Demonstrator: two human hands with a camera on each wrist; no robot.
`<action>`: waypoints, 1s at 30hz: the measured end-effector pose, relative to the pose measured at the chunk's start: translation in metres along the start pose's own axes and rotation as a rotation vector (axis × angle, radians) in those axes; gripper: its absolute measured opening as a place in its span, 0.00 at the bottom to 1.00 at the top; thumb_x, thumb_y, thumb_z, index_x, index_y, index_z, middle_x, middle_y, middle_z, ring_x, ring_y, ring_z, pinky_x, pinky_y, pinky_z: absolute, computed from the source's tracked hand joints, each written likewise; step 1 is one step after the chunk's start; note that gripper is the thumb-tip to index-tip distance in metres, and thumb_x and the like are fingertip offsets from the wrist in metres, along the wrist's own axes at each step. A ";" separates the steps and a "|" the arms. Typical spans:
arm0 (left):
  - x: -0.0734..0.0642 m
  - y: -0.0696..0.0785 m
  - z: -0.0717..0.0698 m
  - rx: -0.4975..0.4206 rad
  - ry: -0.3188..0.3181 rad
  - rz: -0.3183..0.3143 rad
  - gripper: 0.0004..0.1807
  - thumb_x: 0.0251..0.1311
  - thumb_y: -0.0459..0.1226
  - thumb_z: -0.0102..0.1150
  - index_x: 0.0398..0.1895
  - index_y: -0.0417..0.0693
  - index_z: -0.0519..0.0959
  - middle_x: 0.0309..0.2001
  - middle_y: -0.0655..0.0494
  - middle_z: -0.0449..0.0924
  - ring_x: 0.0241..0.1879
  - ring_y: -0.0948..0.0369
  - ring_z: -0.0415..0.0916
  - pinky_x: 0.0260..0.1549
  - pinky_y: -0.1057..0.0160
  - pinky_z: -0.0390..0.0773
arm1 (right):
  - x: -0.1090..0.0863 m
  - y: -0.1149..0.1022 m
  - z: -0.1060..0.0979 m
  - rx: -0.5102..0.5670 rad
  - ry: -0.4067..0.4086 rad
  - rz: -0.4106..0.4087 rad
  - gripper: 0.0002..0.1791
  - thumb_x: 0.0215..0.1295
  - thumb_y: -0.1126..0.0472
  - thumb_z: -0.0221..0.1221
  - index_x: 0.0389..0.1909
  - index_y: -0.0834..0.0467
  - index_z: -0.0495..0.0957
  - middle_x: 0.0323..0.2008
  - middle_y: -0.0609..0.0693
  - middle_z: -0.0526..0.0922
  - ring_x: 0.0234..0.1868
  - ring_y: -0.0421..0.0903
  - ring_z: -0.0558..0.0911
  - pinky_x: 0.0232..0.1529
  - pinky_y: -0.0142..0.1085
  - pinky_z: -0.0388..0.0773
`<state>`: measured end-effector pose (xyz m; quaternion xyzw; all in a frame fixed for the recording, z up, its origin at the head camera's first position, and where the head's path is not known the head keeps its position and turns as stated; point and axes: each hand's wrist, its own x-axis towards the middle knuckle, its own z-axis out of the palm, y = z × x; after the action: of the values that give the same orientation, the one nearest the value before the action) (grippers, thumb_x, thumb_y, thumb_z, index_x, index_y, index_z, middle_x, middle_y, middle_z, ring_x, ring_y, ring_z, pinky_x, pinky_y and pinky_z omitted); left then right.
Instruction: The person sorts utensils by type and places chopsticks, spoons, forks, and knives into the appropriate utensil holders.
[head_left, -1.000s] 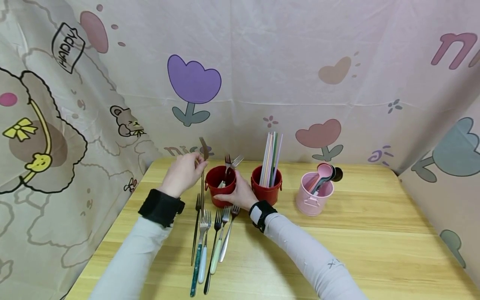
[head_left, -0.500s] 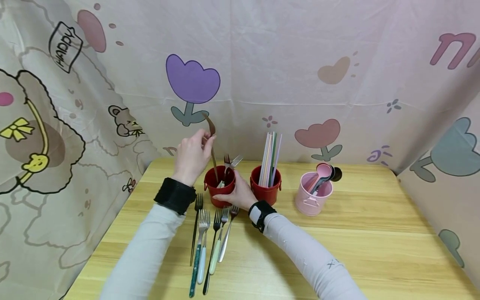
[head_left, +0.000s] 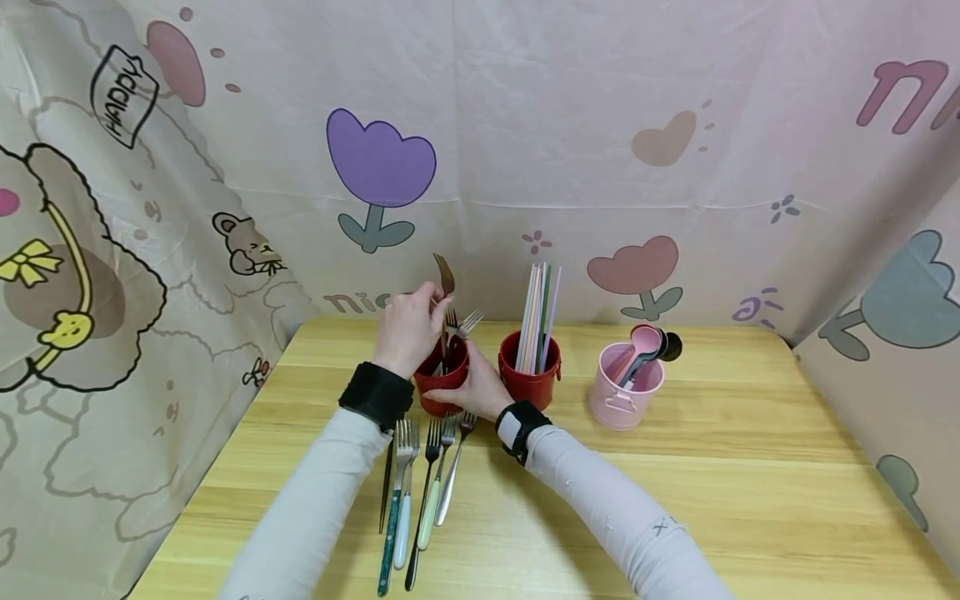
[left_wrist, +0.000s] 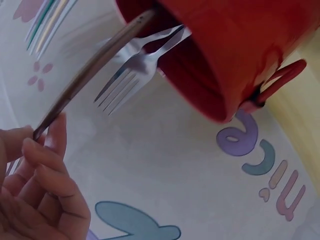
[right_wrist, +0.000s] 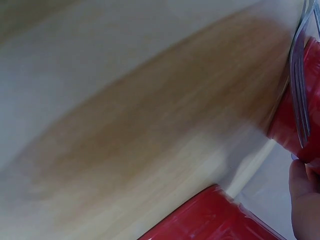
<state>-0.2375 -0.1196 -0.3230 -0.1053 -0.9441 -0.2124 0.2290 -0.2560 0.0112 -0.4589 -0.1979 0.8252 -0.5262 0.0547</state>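
My left hand (head_left: 408, 329) pinches a brown fork (head_left: 444, 273) just below its tines, over the left red bucket (head_left: 429, 382). The fork stands tines up, and in the left wrist view its handle (left_wrist: 90, 65) runs down into the bucket mouth. Curled round that bucket's near right side is my right hand (head_left: 483, 387), thumb across the front. A silver fork (head_left: 471, 322) and another dark one lean in the same bucket. Several forks, among them one with a teal handle (head_left: 388, 546) and one with a pale green handle (head_left: 430, 517), lie in front, tines toward the bucket.
Close on the right stands a second red bucket (head_left: 528, 390) with several coloured straws (head_left: 536, 321). Farther right, a pink bucket (head_left: 618, 408) holds spoons (head_left: 647, 340). A printed cloth (head_left: 525, 125) hangs behind the wooden table (head_left: 712, 483).
My left hand moved right with the brown fork, first raising it above the left red bucket, then lowering its handle inside. The right hand stayed on the bucket.
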 end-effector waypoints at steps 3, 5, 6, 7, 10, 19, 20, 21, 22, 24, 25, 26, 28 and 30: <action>-0.002 -0.002 0.007 0.026 -0.051 -0.002 0.13 0.72 0.44 0.57 0.41 0.42 0.80 0.28 0.44 0.85 0.25 0.48 0.82 0.23 0.55 0.79 | 0.000 0.000 0.001 -0.002 -0.005 0.002 0.51 0.54 0.49 0.75 0.74 0.48 0.56 0.71 0.49 0.72 0.67 0.49 0.76 0.69 0.46 0.74; -0.004 -0.002 0.011 0.045 -0.093 -0.013 0.13 0.72 0.45 0.57 0.41 0.44 0.80 0.27 0.45 0.84 0.25 0.49 0.81 0.23 0.57 0.80 | 0.000 0.000 0.001 0.002 -0.009 0.005 0.51 0.54 0.49 0.75 0.74 0.48 0.55 0.71 0.49 0.72 0.67 0.49 0.76 0.69 0.46 0.74; -0.004 -0.003 0.013 0.052 -0.109 -0.020 0.13 0.72 0.45 0.57 0.40 0.44 0.80 0.27 0.46 0.84 0.25 0.49 0.82 0.24 0.57 0.80 | 0.000 0.000 0.001 0.003 -0.011 0.006 0.51 0.54 0.49 0.75 0.74 0.48 0.55 0.71 0.49 0.71 0.67 0.49 0.76 0.69 0.46 0.74; -0.005 -0.004 0.015 0.052 -0.125 -0.027 0.13 0.72 0.45 0.57 0.40 0.44 0.80 0.28 0.45 0.84 0.26 0.49 0.82 0.24 0.57 0.81 | -0.001 0.000 0.001 0.004 -0.013 0.006 0.51 0.54 0.50 0.75 0.75 0.47 0.55 0.71 0.49 0.71 0.67 0.49 0.76 0.69 0.47 0.74; -0.008 -0.006 0.023 0.052 -0.154 -0.050 0.11 0.71 0.44 0.58 0.40 0.44 0.80 0.29 0.45 0.85 0.27 0.48 0.83 0.26 0.55 0.83 | -0.001 -0.001 0.001 0.007 -0.015 0.012 0.52 0.54 0.50 0.75 0.75 0.47 0.54 0.72 0.49 0.71 0.68 0.49 0.76 0.69 0.47 0.74; -0.015 -0.021 0.034 0.004 -0.231 -0.102 0.11 0.71 0.43 0.58 0.41 0.44 0.80 0.32 0.44 0.86 0.28 0.50 0.81 0.27 0.58 0.79 | -0.001 -0.001 0.003 -0.018 -0.011 0.003 0.50 0.54 0.50 0.75 0.73 0.49 0.56 0.71 0.50 0.72 0.67 0.49 0.76 0.69 0.47 0.74; -0.016 -0.022 0.033 -0.006 -0.231 -0.108 0.11 0.71 0.43 0.57 0.41 0.44 0.80 0.33 0.44 0.86 0.29 0.50 0.81 0.27 0.58 0.79 | -0.001 -0.001 0.002 -0.017 -0.008 0.001 0.50 0.54 0.50 0.75 0.73 0.49 0.57 0.70 0.50 0.72 0.67 0.49 0.76 0.69 0.47 0.74; -0.016 -0.024 0.032 -0.013 -0.227 -0.112 0.11 0.71 0.42 0.57 0.42 0.44 0.80 0.34 0.44 0.87 0.30 0.51 0.82 0.28 0.58 0.80 | 0.000 0.000 0.002 -0.015 -0.005 -0.001 0.50 0.53 0.51 0.76 0.73 0.49 0.57 0.70 0.50 0.72 0.67 0.49 0.76 0.69 0.47 0.74; -0.017 -0.025 0.030 -0.022 -0.221 -0.113 0.11 0.71 0.42 0.57 0.42 0.43 0.80 0.34 0.44 0.87 0.30 0.51 0.82 0.28 0.57 0.80 | 0.000 0.000 0.002 -0.016 -0.002 -0.004 0.51 0.53 0.51 0.76 0.73 0.49 0.57 0.70 0.50 0.73 0.67 0.49 0.76 0.69 0.47 0.75; -0.020 -0.029 0.026 -0.039 -0.212 -0.115 0.11 0.72 0.42 0.57 0.42 0.43 0.80 0.35 0.43 0.87 0.30 0.51 0.81 0.29 0.57 0.81 | 0.000 0.000 0.002 -0.013 0.005 -0.006 0.51 0.52 0.50 0.76 0.73 0.50 0.57 0.69 0.50 0.73 0.66 0.49 0.77 0.68 0.46 0.75; -0.021 -0.031 0.024 -0.045 -0.207 -0.117 0.11 0.72 0.41 0.57 0.42 0.43 0.80 0.35 0.43 0.87 0.30 0.51 0.81 0.29 0.56 0.81 | 0.000 0.001 0.002 -0.013 0.006 -0.005 0.51 0.52 0.50 0.76 0.73 0.50 0.57 0.69 0.50 0.74 0.66 0.48 0.77 0.68 0.46 0.75; -0.023 -0.034 0.021 -0.053 -0.203 -0.118 0.10 0.72 0.41 0.57 0.42 0.42 0.80 0.36 0.43 0.87 0.30 0.51 0.82 0.30 0.57 0.82 | 0.000 0.001 0.002 -0.010 0.006 -0.004 0.51 0.52 0.50 0.76 0.73 0.49 0.57 0.68 0.50 0.74 0.66 0.48 0.77 0.67 0.46 0.76; -0.027 -0.039 0.016 -0.067 -0.194 -0.120 0.10 0.72 0.40 0.56 0.42 0.42 0.80 0.36 0.43 0.87 0.30 0.51 0.82 0.29 0.57 0.83 | 0.000 0.001 0.001 -0.011 0.006 -0.004 0.51 0.52 0.49 0.76 0.73 0.50 0.57 0.68 0.50 0.74 0.65 0.48 0.77 0.67 0.45 0.76; -0.031 -0.044 0.011 -0.075 -0.179 -0.111 0.10 0.72 0.40 0.57 0.42 0.41 0.80 0.36 0.43 0.87 0.30 0.52 0.83 0.28 0.57 0.83 | -0.001 0.000 0.001 -0.006 0.007 0.002 0.51 0.52 0.49 0.77 0.73 0.50 0.57 0.67 0.50 0.75 0.65 0.48 0.77 0.67 0.45 0.76</action>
<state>-0.2282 -0.1570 -0.3625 -0.0799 -0.9565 -0.2497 0.1276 -0.2553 0.0108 -0.4595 -0.1954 0.8273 -0.5241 0.0519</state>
